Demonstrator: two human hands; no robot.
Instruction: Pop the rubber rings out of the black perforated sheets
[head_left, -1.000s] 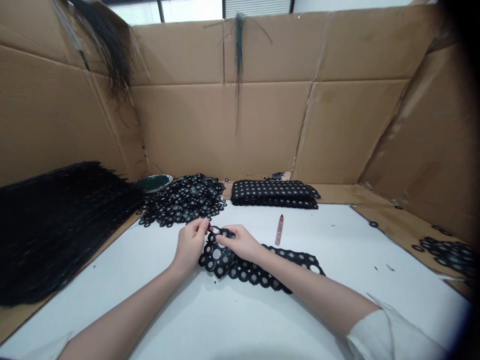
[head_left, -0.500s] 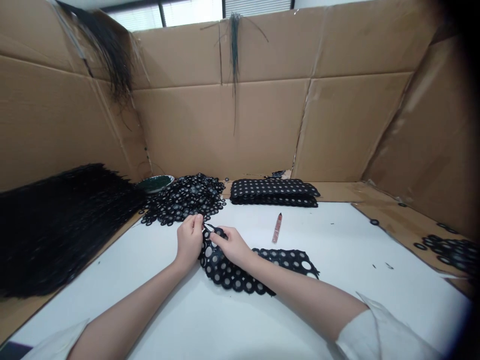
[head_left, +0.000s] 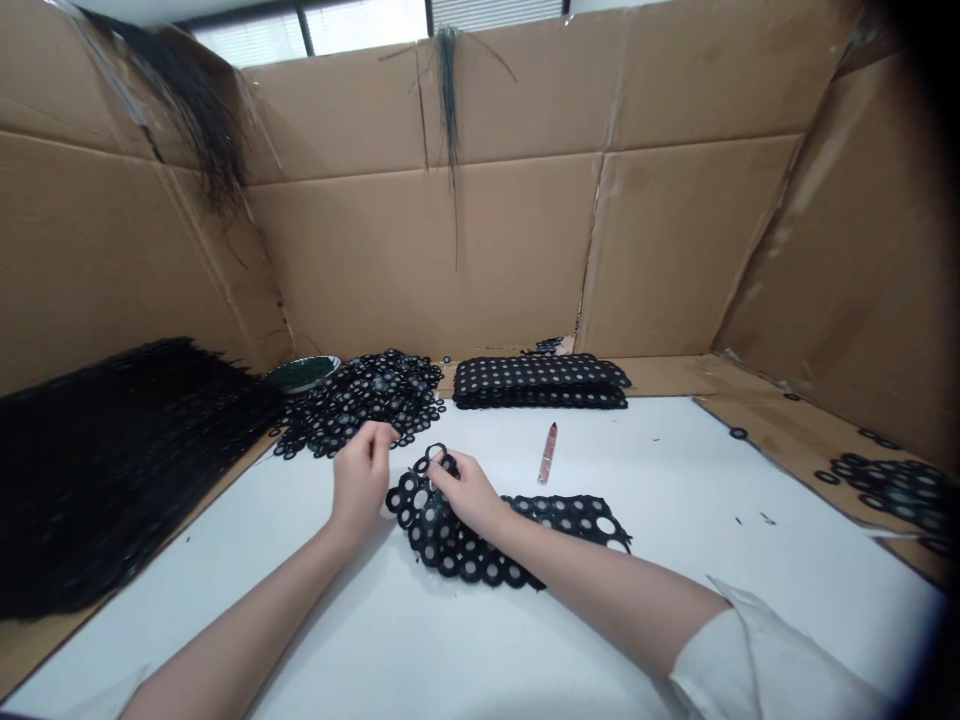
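Observation:
A strip of joined black rings [head_left: 480, 550] lies on the white board, its left end raised and bunched. My right hand [head_left: 469, 490] pinches the upper left edge of this strip, with a ring standing up at its fingertips. My left hand [head_left: 364, 475] is just left of the strip and apart from it, its fingers pressed together; what they hold, if anything, is too small to make out. Behind my left hand spreads a pile of loose black rings [head_left: 367, 395].
Folded ring strips [head_left: 540, 378] lie at the back beside the pile. A pink-wrapped pointed tool [head_left: 548, 455] rests on the white board [head_left: 675, 500]. Black strands [head_left: 112, 460] fill the left side, near a dish [head_left: 304, 373]. More rings [head_left: 892, 490] lie right. Cardboard walls [head_left: 412, 260] surround the board.
My left hand has moved left, away from the strip's edge. The ring at my right fingertips now stands up. The whole view has shifted slightly.

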